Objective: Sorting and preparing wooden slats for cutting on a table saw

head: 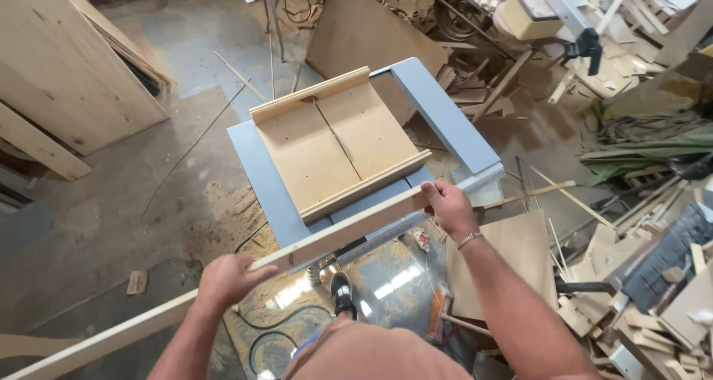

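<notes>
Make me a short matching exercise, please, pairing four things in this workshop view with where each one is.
Things:
1. left hand
2. right hand
3. wooden sled
4. black shoe

Places:
A. on the grey saw table
B. at the long wooden strip's far end
C. on the floor below the strip
D. gripping the strip partway along

Pairs: 1-D, 2-B, 3-A, 4-C

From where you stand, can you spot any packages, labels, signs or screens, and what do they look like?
Small label: on the floor under the table saw, roundish, red and white.
Orange packet: on the floor near the person's right forearm, long and flat, orange with white.
No signs or screens show.
</notes>
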